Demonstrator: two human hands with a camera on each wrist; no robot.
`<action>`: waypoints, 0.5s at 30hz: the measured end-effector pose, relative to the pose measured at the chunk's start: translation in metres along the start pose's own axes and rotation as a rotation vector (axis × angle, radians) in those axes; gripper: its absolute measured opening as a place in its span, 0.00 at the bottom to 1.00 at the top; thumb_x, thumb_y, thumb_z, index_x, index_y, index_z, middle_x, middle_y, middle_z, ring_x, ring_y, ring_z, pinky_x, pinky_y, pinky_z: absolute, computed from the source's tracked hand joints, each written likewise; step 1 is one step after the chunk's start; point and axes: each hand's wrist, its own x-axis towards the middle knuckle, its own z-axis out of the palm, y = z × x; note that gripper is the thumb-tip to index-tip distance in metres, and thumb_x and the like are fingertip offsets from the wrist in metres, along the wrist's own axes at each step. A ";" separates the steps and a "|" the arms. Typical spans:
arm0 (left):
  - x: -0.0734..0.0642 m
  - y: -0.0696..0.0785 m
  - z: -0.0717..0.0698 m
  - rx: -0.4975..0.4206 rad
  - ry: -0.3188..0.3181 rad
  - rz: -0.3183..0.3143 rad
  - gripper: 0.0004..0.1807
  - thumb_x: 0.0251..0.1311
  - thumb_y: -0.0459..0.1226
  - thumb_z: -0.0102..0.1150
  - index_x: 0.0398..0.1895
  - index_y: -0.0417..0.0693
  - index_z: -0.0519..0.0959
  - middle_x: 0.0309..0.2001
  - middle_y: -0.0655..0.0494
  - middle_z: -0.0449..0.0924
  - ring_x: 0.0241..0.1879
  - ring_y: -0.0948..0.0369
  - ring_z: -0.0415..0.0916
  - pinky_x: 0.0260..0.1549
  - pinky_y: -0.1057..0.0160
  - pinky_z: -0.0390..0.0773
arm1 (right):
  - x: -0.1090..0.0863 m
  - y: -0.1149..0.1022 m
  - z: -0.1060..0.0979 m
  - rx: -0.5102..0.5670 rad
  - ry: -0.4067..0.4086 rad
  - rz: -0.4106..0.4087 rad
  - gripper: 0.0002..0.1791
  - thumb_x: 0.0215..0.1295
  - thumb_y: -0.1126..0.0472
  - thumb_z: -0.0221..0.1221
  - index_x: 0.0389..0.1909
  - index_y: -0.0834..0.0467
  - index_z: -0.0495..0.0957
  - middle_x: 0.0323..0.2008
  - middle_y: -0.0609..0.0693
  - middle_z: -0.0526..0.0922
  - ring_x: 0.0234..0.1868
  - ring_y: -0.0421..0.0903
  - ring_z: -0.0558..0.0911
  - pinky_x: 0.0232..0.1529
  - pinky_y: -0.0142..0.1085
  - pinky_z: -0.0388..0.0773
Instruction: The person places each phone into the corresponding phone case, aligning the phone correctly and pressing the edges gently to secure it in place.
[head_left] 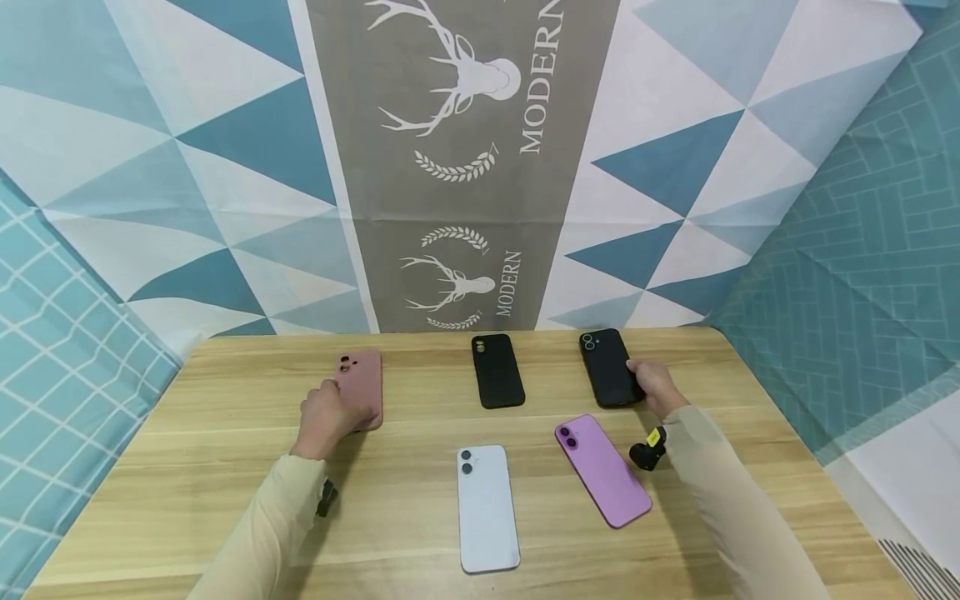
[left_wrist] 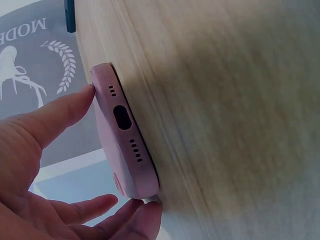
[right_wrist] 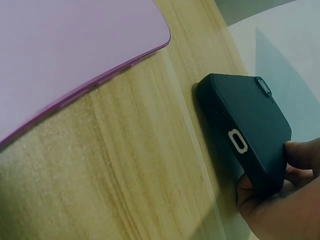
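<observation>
My left hand [head_left: 327, 415] grips a pink phone case [head_left: 362, 382] at the back left of the table. In the left wrist view the thumb lies on one side edge of the case and the fingertips [left_wrist: 150, 215] on the other, with its port slot facing the camera. At the back right my right hand [head_left: 654, 387] pinches a black phone case [right_wrist: 250, 130] by its right edge. That case is tilted in the right wrist view, one side raised off the wood, and light shows through its port opening. Some right fingers are hidden beneath it.
Between the hands lies another black phone case [head_left: 498, 372]. Nearer the front are a white phone [head_left: 487, 510] and a purple phone [head_left: 604, 472], both back side up. The wooden table [head_left: 187, 467] meets a patterned cloth wall [head_left: 465, 200] at its far edge.
</observation>
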 end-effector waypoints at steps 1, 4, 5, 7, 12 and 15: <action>0.000 0.000 0.000 0.004 0.000 0.002 0.41 0.46 0.46 0.64 0.52 0.19 0.63 0.46 0.22 0.70 0.47 0.33 0.68 0.47 0.39 0.71 | 0.000 0.000 0.000 -0.009 0.001 0.002 0.30 0.73 0.59 0.35 0.69 0.73 0.46 0.72 0.66 0.44 0.72 0.60 0.48 0.73 0.49 0.49; 0.000 0.000 0.000 0.013 0.008 0.011 0.38 0.44 0.45 0.63 0.49 0.20 0.65 0.44 0.24 0.71 0.45 0.35 0.69 0.46 0.40 0.70 | 0.000 -0.001 0.001 -0.028 0.003 0.007 0.30 0.73 0.58 0.35 0.69 0.72 0.45 0.72 0.66 0.44 0.72 0.60 0.48 0.73 0.49 0.49; 0.000 0.000 0.001 0.016 0.010 0.012 0.37 0.44 0.45 0.63 0.49 0.21 0.65 0.43 0.25 0.71 0.45 0.36 0.69 0.46 0.40 0.70 | 0.000 -0.001 0.001 -0.032 0.003 0.006 0.30 0.73 0.58 0.35 0.69 0.73 0.46 0.72 0.66 0.44 0.72 0.60 0.48 0.73 0.49 0.49; 0.001 -0.001 0.001 0.018 0.015 0.019 0.36 0.43 0.44 0.63 0.47 0.21 0.65 0.43 0.27 0.71 0.44 0.36 0.70 0.46 0.40 0.70 | 0.001 -0.001 0.002 -0.033 0.003 0.006 0.30 0.73 0.58 0.35 0.69 0.73 0.46 0.72 0.66 0.44 0.72 0.60 0.48 0.73 0.49 0.49; 0.002 -0.001 0.002 -0.002 0.005 0.012 0.37 0.42 0.42 0.64 0.49 0.21 0.64 0.43 0.28 0.70 0.44 0.38 0.68 0.45 0.42 0.69 | 0.001 -0.001 0.002 -0.031 0.007 0.019 0.30 0.73 0.59 0.36 0.69 0.72 0.45 0.72 0.66 0.44 0.73 0.60 0.47 0.73 0.49 0.48; 0.003 -0.001 0.002 -0.015 -0.010 -0.006 0.39 0.43 0.42 0.65 0.51 0.21 0.62 0.44 0.27 0.69 0.44 0.38 0.67 0.46 0.42 0.69 | 0.003 0.000 0.002 -0.030 0.019 0.023 0.30 0.73 0.59 0.37 0.69 0.72 0.47 0.72 0.66 0.45 0.72 0.60 0.48 0.73 0.49 0.49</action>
